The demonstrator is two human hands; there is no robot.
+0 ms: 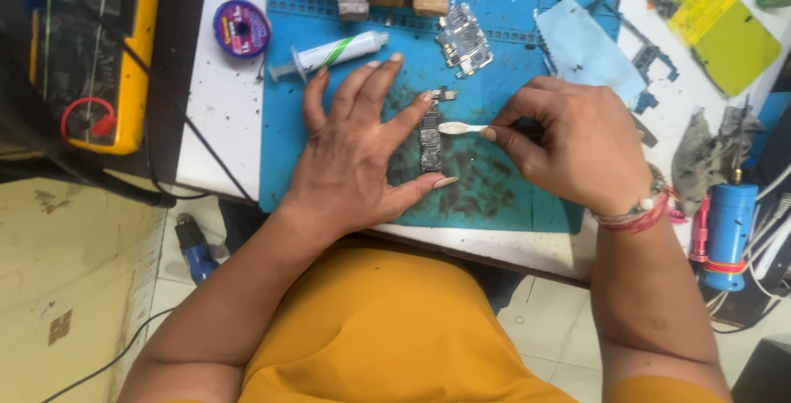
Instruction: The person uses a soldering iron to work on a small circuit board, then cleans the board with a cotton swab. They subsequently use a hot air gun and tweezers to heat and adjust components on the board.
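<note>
From the head camera we see a narrow circuit board [430,141] lying on the blue mat [511,197], its long axis running away from us. Our left hand [356,147] is spread flat, forefinger and thumb bracketing the board's two ends. Our right hand [573,143] comes in from the right, fingers pinched together on a small brush [461,128] whose head touches the board's upper part. A syringe [334,52] lies beyond the left fingers on the tabletop [227,114].
</note>
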